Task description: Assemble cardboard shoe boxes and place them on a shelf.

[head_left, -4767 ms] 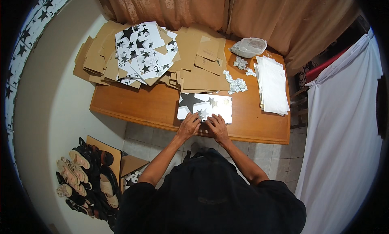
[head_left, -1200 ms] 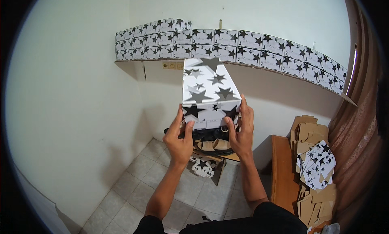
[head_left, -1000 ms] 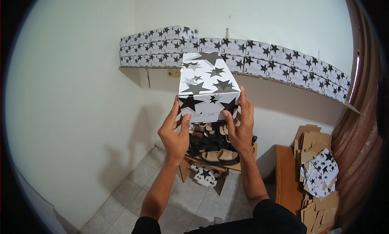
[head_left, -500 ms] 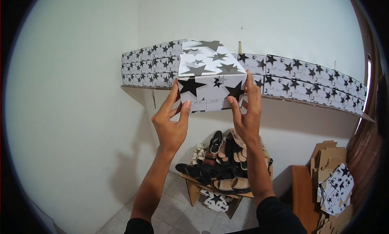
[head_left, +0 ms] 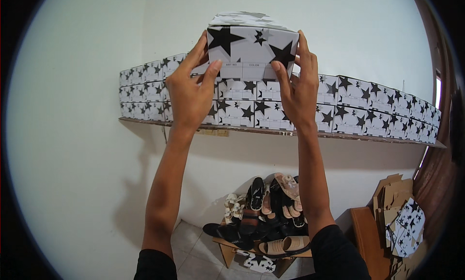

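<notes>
Between my two raised hands is a white shoebox (head_left: 252, 50) printed with black and grey stars. My left hand (head_left: 193, 84) grips its left side, thumb on the front face and fingers along the side. On the opposite side my right hand (head_left: 299, 81) holds it the same way. The box is level, its front face turned to me, above the lower rows of matching star-print boxes (head_left: 236, 113) on a long wall shelf (head_left: 261, 131). Whether its underside touches the boxes below cannot be made out.
Under the shelf, sandals and shoes (head_left: 256, 217) are heaped on a small wooden table (head_left: 226, 253). Folded star-print cardboard (head_left: 406, 229) and brown cardboard (head_left: 395, 190) lean at the right, beside an orange-brown wooden piece of furniture (head_left: 365, 241). A brown curtain (head_left: 438, 178) hangs at the right edge.
Both hands have lifted the shoebox higher and toward the shelf. Its top now shows only as a thin strip, and the shelf sits lower in the picture.
</notes>
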`<state>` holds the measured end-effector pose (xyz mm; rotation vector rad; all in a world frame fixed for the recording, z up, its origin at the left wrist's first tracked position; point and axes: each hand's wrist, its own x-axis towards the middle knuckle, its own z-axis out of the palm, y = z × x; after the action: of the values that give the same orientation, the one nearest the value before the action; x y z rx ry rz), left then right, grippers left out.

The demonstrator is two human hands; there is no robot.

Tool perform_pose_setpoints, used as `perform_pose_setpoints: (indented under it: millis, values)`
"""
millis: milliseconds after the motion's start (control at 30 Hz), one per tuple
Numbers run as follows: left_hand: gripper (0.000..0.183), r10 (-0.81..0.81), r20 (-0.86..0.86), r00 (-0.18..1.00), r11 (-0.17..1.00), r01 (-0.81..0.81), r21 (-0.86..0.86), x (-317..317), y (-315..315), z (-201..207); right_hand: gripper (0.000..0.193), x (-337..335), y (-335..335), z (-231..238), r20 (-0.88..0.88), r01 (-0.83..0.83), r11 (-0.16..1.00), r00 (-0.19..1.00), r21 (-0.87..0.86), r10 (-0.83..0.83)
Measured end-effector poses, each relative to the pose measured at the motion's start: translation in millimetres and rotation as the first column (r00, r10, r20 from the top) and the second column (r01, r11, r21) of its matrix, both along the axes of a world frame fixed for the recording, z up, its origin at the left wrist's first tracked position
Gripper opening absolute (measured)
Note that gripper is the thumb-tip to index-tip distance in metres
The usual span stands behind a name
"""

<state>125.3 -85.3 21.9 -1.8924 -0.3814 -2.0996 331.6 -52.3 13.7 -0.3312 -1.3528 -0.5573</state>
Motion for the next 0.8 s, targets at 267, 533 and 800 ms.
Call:
perform_pose_setpoints:
  millis: [267, 533, 800]
  values:
    - [0.054, -0.036, -0.001, 0.999, 0.999, 0.036, -0.027, -38, 119, 23, 0.071, -36, 74, 19, -0.012, 0.212, 0.97, 0.976, -0.118, -0.215]
    - [0.056, -0.153, -0.076, 0.985, 0.985, 0.145, -0.096, -49, 198, 38, 0.072, -43, 122, 33, 0.033, 0.415, 0.89, 0.908, -0.186, -0.417]
    - [0.057, -0.147, -0.087, 0.985, 0.971, 0.127, -0.203, -55, 254, 39, 0.072, -52, 165, 31, 0.067, 0.457, 0.83, 0.885, -0.319, -0.462]
